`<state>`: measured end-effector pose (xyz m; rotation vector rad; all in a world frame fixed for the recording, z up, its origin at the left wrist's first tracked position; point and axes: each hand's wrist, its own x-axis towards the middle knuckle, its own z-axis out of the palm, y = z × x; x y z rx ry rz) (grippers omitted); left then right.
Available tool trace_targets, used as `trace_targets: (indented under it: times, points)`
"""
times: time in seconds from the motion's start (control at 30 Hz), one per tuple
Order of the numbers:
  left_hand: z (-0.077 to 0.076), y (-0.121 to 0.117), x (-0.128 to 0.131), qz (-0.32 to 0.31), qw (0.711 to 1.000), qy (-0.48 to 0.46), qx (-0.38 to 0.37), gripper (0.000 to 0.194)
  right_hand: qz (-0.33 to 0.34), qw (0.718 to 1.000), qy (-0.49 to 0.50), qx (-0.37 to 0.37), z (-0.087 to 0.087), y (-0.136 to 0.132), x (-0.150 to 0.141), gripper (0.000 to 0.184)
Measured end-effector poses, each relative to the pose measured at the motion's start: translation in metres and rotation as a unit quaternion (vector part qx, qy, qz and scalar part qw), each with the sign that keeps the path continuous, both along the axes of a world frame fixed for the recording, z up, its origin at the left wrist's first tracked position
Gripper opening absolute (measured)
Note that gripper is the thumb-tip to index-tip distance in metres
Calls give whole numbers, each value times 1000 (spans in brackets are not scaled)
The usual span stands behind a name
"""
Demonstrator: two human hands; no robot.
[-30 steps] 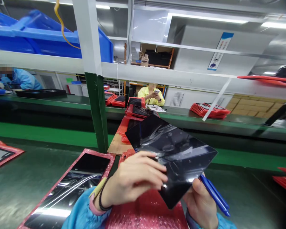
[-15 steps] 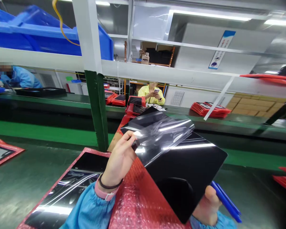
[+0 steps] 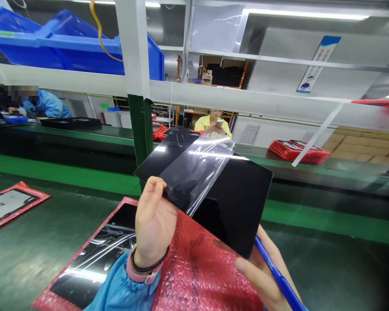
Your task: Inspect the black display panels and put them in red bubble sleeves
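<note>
A thin clear plastic film (image 3: 199, 172) is pinched at its near edge by my left hand (image 3: 155, 224). The film lies across a glossy black panel (image 3: 240, 198), like a tablet screen, though I cannot tell how much of it touches. My right hand (image 3: 269, 268) grips the panel at its lower right corner, with a blue pen (image 3: 277, 276) tucked along that hand. Under both hands is red bubble wrap (image 3: 207, 272). Left of it, a second black panel (image 3: 94, 255) with wrinkled film on its surface rests on more red wrap.
A green and white post (image 3: 139, 125) rises behind the bench, carrying a white crossbar (image 3: 246, 95). Another red-wrapped panel (image 3: 14, 203) lies at far left. Across the way are a stack of red packs (image 3: 296, 151), a person in yellow (image 3: 210, 123) and one in blue (image 3: 53, 103).
The black panel and film have moved left and slightly up in view. My right hand has come further in, with its fingers and the pen now more visible. My left hand keeps its pinch.
</note>
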<state>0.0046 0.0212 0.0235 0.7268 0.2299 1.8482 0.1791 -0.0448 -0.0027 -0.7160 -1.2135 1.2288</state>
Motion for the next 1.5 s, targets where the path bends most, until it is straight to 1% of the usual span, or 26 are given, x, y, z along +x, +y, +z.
trace_targets:
  times: [0.1, 0.2, 0.4, 0.5, 0.6, 0.73, 0.83, 0.93, 1.03, 1.17, 1.23, 1.27, 1.37, 1.43, 1.5]
  points:
    - [0, 1, 0, -1, 1000, 0, -6, 10, 6, 1000, -4, 5, -1, 0, 1, 61]
    - [0, 3, 1, 1, 1000, -2, -14, 9, 14, 1000, 4, 0, 1, 0, 0, 61]
    - [3, 4, 0, 28, 999, -9, -34, 11, 17, 999, 16, -22, -1, -1, 1, 61]
    - [3, 4, -1, 40, 998, 2, -38, 12, 32, 999, 11, -10, -2, -3, 2, 58]
    - [3, 6, -3, 54, 998, 11, -36, 12, 42, 999, 8, -2, 2, -4, 0, 55]
    - [1, 10, -4, 72, 996, 28, -39, 11, 30, 999, -14, 9, 9, -7, -1, 52]
    - [1, 13, -4, 93, 994, 40, -50, 6, -7, 999, -43, -12, 5, -11, 2, 46]
    - [1, 15, -6, 112, 990, 55, -69, 6, -72, 994, -70, -37, -5, -15, 8, 40]
    - [0, 20, -11, 148, 984, 65, -72, 7, -132, 986, -103, -21, -8, -16, 12, 37]
    - [-11, 35, -22, 172, 979, 94, -56, 10, -170, 974, -150, 20, 0, -15, 17, 30]
    - [-19, 44, -27, 200, 974, 99, -42, 11, -201, 963, -177, 32, 2, -17, 18, 34]
    - [-23, 48, -30, 217, 970, 100, -33, 11, -228, 955, -188, 33, 2, -19, 18, 37]
    - [-28, 54, -34, 246, 963, 110, -11, 14, -295, 933, -202, 30, -2, -23, 18, 41]
    - [-27, 55, -34, 244, 963, 112, -6, 16, -309, 930, -197, 25, -6, -24, 19, 40]
    - [-24, 53, -33, 243, 964, 110, -8, 17, -306, 930, -201, 24, -9, -24, 21, 40]
